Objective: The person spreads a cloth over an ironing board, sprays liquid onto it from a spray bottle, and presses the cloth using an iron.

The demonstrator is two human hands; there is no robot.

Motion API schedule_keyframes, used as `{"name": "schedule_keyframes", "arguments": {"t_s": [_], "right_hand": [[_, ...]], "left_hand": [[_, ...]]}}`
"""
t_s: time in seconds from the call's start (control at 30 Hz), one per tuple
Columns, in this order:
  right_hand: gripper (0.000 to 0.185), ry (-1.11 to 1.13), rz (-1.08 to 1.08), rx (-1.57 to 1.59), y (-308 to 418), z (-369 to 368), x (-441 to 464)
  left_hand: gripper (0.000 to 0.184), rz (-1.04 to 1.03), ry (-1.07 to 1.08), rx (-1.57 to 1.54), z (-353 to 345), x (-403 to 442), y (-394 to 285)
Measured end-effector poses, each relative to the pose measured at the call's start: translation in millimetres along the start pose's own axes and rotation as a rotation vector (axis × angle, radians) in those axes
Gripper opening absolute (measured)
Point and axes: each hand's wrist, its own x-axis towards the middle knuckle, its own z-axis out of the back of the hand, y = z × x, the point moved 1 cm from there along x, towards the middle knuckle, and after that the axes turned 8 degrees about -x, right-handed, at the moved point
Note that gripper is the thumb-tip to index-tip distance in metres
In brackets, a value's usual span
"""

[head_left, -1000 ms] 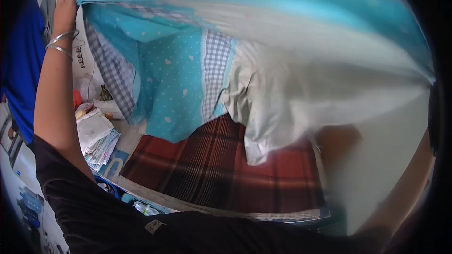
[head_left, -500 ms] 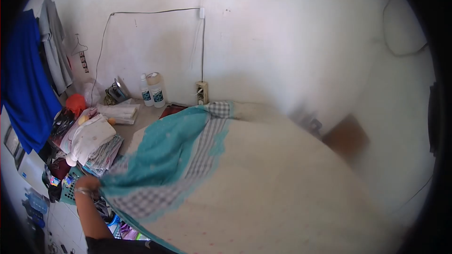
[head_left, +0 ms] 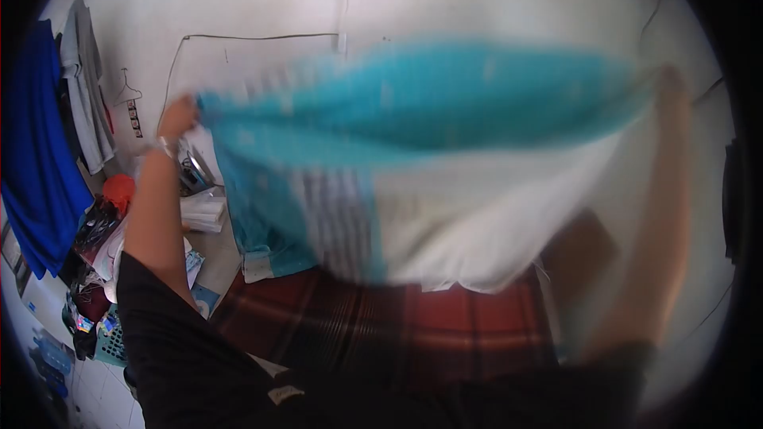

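A large teal and cream cloth (head_left: 477, 103) with a grey checked band hangs stretched in the air in front of me, smeared by motion. On the left, my left hand (head_left: 181, 115) is closed on one end of it, raised to about shoulder height. My right hand (head_left: 671, 79) is at the opposite end on the far right, blurred, with the cloth drawn taut to it. Underneath, a red and dark plaid cloth (head_left: 318, 326) covers the tabletop, and the hanging lower edge reaches close to it.
A stack of folded laundry (head_left: 111, 246), an iron (head_left: 193, 171) and a green basket (head_left: 111, 338) are on the left. White folded cloths (head_left: 203, 209) lie near the wall. A blue garment (head_left: 44, 151) hangs at far left; a brown board (head_left: 580, 254) is at right.
My left hand has risen from low beside the laundry. The cloth has lifted off the table, baring the plaid cloth. My right hand has come into view, raised.
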Motion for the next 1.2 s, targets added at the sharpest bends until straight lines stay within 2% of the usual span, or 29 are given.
{"name": "schedule_keyframes", "arguments": {"t_s": [0.03,0.07,0.1,0.13,0.2,0.23,0.3,0.37,0.43,0.47,0.5,0.53,0.57,0.6,0.63,0.7,0.77,0.8,0.83,0.87,0.9,0.93,0.97,1.0,1.03,1.07,1.1,1.13,1.2], "right_hand": [[0.037,-0.139,-0.125,0.15,4,38,36],[0.037,-0.161,-0.063,0.17,-14,62,51],[0.037,-0.181,-0.001,0.191,-30,86,65],[0.032,-0.049,0.132,0.844,-59,101,90],[0.032,-0.122,0.072,1.322,-46,125,64],[0.033,-0.329,-0.112,1.122,-20,151,18],[0.04,-0.309,-0.215,1.08,-56,156,-17],[0.035,-0.26,-0.224,0.852,-110,162,-49],[0.032,-0.144,-0.2,0.419,-180,163,-107],[0.033,-0.028,-0.116,0.091,-211,159,-144],[0.034,0.095,0.006,-0.137,-231,159,-185],[0.03,0.253,0.086,-0.065,-217,165,-229],[0.025,0.416,0.153,0.018,-202,171,-274],[0.017,0.57,-0.403,0.401,-184,169,-313],[0.015,0.62,-0.563,0.419,-187,164,-355],[0.013,0.704,-0.333,0.158,-193,151,-435],[0.011,0.8,-0.158,-0.011,-199,136,-498],[0.012,0.907,-0.129,0.071,-206,130,-520],[0.011,1.055,-0.152,-0.006,-204,129,-535],[0.011,1.2,-0.174,-0.083,-202,127,-546],[0.011,1.192,-0.173,-0.09,-214,123,-561],[0.011,1.298,-0.006,-0.192,-231,119,-578],[0.011,1.393,0.168,-0.3,-241,123,-577],[0.011,1.391,0.169,-0.303,-232,127,-567],[0.01,1.509,-0.273,-0.209,-208,137,-546],[0.009,1.579,-0.725,-0.101,-193,140,-532],[0.009,1.579,-0.726,-0.1,-197,130,-531],[0.009,1.538,-0.767,0.064,-207,113,-535],[0.009,1.396,-0.851,0.269,-195,93,-520]], "left_hand": [[0.027,-0.09,-0.109,0.296,21,41,-2],[0.03,-0.032,-0.272,-0.018,40,19,-69],[0.033,-0.063,-0.35,-0.126,51,10,-99],[0.035,-0.164,-0.32,-0.315,59,21,-93],[0.035,-0.188,-0.331,-0.388,72,22,-74],[0.035,-0.218,-0.343,-0.463,75,21,-70],[0.035,-0.195,-0.365,-0.498,65,-12,-77],[0.035,-0.122,-0.349,-0.512,62,-53,-77],[0.034,0.014,-0.208,-0.406,48,-103,-56],[0.033,0.104,-0.12,-0.336,38,-126,-31],[0.032,0.1,-0.065,-0.234,25,-150,3],[0.031,0.064,-0.014,-0.137,11,-172,48],[0.029,0.205,-0.016,-0.267,-8,-209,32],[0.028,0.262,0.017,-0.218,-22,-246,36],[0.027,0.323,0.074,-0.166,-41,-287,49],[0.03,0.665,0.114,-0.351,-64,-330,87],[0.033,0.433,0.201,-0.071,-95,-374,198],[0.031,0.443,0.189,0.088,-106,-395,206],[0.03,0.449,0.17,0.245,-116,-412,210],[0.03,0.447,0.174,0.235,-122,-428,221],[0.029,0.666,0.108,-0.046,-125,-442,238],[0.028,0.877,0.038,-0.333,-129,-449,244],[0.028,0.879,0.04,-0.348,-127,-450,224],[0.032,0.963,0.002,-0.603,-122,-452,195],[0.036,1.039,-0.037,-0.858,-116,-450,172],[0.036,1.04,-0.036,-0.859,-111,-447,167],[0.036,1.11,-0.029,-0.892,-108,-444,163],[0.037,1.179,-0.023,-0.923,-108,-442,161],[0.037,1.156,-0.006,-0.936,-106,-433,148]]}}
